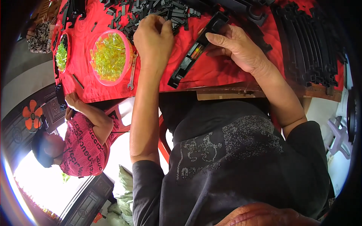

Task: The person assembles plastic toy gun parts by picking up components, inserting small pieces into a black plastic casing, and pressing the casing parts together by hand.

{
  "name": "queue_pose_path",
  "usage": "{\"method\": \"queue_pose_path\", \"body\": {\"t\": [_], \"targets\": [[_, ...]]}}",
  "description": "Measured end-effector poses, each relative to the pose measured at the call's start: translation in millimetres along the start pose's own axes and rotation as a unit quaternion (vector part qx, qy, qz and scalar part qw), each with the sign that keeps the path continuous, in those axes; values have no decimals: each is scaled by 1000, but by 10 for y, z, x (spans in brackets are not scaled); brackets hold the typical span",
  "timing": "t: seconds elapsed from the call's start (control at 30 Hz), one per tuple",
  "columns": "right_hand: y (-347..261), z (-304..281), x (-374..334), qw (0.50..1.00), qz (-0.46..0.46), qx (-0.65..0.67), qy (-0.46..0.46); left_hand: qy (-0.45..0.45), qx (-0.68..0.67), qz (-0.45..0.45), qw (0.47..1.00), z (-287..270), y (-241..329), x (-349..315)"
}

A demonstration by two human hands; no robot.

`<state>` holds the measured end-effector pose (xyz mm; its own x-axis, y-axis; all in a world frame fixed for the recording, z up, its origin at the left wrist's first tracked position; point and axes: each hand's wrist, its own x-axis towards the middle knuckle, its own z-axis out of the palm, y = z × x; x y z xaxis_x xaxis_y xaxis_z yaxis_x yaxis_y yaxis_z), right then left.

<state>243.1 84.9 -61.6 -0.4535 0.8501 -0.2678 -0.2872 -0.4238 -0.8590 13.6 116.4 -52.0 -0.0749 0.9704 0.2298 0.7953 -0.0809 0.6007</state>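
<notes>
A long black plastic bar [184, 67], which looks like a spirit level body, tilts over the near part of the table. A small yellow and reddish piece [197, 51] sits in its middle opening. My right hand [241, 47] grips the bar's far part, thumb on top and the other fingers partly hidden behind it. My left hand [154, 39] is at the edge of a heap of small black plastic pieces [179, 13]. Its fingers are curled together, and their tips are too hidden to show what they hold.
Left of my left arm, a pink bowl [109, 58] holds clear yellow-green pieces, with a wrench [132, 71] beside it. Another bowl [61, 52] stands farther left. Long black bars [307, 45] lie stacked at right on the red cloth [226, 77]. A person in a pink shirt [85, 147] sits at left.
</notes>
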Motion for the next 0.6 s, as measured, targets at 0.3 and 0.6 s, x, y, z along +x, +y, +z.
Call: {"method": "queue_pose_path", "body": {"t": [0.3,0.6], "targets": [[22,-26,-10,1000,-7,4,21,-101,-316,-127,935,-419,199,-533],[74,-15,9,999,-17,14,29,-147,-339,-183,911,-528,407,-863]]}}
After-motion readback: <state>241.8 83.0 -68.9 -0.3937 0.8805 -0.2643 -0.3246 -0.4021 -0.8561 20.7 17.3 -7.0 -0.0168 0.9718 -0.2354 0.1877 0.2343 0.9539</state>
